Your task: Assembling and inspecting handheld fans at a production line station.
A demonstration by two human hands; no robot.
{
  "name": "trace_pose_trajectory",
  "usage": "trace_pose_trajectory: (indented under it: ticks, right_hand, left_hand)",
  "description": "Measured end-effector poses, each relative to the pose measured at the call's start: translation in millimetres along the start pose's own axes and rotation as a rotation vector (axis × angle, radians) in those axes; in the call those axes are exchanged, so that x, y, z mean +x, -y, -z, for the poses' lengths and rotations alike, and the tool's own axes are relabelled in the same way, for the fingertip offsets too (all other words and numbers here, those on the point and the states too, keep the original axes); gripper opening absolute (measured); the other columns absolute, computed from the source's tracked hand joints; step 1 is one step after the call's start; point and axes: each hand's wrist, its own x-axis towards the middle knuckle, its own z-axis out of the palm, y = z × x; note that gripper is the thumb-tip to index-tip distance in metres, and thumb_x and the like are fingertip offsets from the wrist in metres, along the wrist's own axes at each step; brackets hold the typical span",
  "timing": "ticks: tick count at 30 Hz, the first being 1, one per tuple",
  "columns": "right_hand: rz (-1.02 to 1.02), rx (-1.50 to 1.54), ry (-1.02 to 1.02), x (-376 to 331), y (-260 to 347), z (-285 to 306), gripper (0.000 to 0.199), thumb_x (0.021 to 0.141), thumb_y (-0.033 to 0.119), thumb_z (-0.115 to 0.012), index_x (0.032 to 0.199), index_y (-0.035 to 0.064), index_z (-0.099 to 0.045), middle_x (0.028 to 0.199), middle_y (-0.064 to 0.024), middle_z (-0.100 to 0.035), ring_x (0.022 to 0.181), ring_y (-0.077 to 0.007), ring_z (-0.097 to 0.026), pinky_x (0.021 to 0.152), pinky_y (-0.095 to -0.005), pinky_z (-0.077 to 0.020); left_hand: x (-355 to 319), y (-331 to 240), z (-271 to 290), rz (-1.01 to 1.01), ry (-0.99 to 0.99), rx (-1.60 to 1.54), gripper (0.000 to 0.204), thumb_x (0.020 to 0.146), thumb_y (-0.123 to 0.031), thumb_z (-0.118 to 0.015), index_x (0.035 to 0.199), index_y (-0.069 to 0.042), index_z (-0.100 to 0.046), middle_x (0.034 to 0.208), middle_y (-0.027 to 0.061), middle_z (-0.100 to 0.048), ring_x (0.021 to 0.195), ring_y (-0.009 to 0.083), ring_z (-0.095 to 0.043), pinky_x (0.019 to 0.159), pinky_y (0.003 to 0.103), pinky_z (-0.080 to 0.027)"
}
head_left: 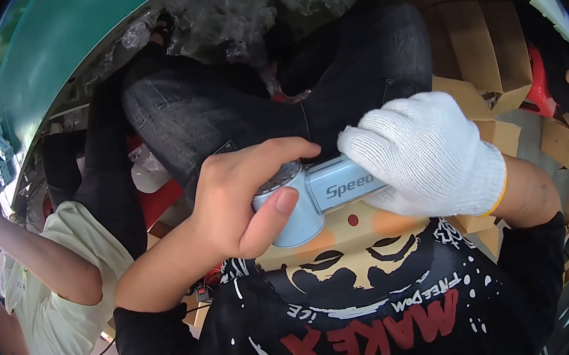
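Blue device (pixel 327 197), L hand (pixel 234 201), gloved R hand (pixel 429 157) both clasping it, boxes (pixel 469 41) to R

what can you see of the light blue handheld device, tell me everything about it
The light blue handheld device looks like smooth plastic. It has a thick cylindrical head with a greyish, partly hidden top, and a straight handle jutting sideways from it, carrying dark lettering. The bare left hand grips the head; the gloved right hand closes around the handle and hides its far end. It is held in front of the printed black shirt, handle pointing right and slightly upward in the picture.
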Motion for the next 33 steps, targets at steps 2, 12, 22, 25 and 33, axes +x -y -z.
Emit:
trace_pose_trajectory:
  ticks: [2, 12, 22, 25, 33]
  right_hand:
    - [-0.003, -0.008, 0.080, 1, 2, 5, 0.049, 0.062, 0.031, -0.087, 0.102, 0.0078, -0.070, 0.081, -0.0041, -0.063, 0.073, -0.0233, -0.068, 0.062, -0.0380, -0.0509]
    - [-0.022, 0.082, 0.130, 14, 5, -3, 0.050, 0.059, 0.032, -0.088, 0.099, 0.0081, -0.069, 0.076, -0.0042, -0.062, 0.067, -0.0246, -0.067, 0.059, -0.0388, -0.0487]
    - [0.183, 0.574, -0.245, 71, 5, 20, 0.056, 0.082, 0.043, -0.082, 0.118, 0.0022, -0.070, 0.091, -0.0158, -0.074, 0.073, -0.0274, -0.074, 0.062, -0.0362, -0.0573]
    - [-0.278, 1.862, 0.158, 80, -12, 3, 0.071, 0.091, 0.054, -0.074, 0.131, -0.0038, -0.065, 0.102, -0.0219, -0.076, 0.078, -0.0249, -0.077, 0.064, -0.0292, -0.0605]
    - [-0.680, 1.038, 0.194, 107, -105, -109, 0.048, 0.099, 0.039, -0.063, 0.123, -0.0016, -0.070, 0.093, -0.0106, -0.075, 0.067, -0.0159, -0.067, 0.058, -0.0282, -0.0535]
  left_hand:
    - [-3, -2, -3, 0.000, -0.050, -0.032, 0.039, 0.093, -0.021, -0.055, 0.116, 0.007, -0.069, 0.098, 0.0244, -0.074, 0.080, 0.0350, -0.076, 0.074, 0.038, -0.061]
    - [-7, 1, -3, 0.049, -0.109, -0.202, 0.040, 0.096, -0.019, -0.049, 0.116, 0.010, -0.068, 0.096, 0.0224, -0.073, 0.077, 0.0310, -0.074, 0.071, 0.034, -0.058]
    - [35, -49, 105, 0.112, -0.019, -0.018, 0.051, 0.100, -0.036, -0.051, 0.117, 0.008, -0.070, 0.099, 0.0192, -0.075, 0.086, 0.0268, -0.074, 0.077, 0.034, -0.057]
    - [44, -45, 139, -0.186, -0.087, -0.058, 0.053, 0.101, -0.040, -0.054, 0.121, 0.007, -0.068, 0.103, 0.0172, -0.074, 0.090, 0.0241, -0.073, 0.079, 0.035, -0.056]
    - [221, 3, 238, 0.103, -0.885, -0.247, 0.046, 0.112, -0.040, -0.040, 0.153, -0.020, -0.045, 0.096, 0.0089, -0.066, 0.059, 0.0147, -0.058, 0.049, 0.029, -0.046]
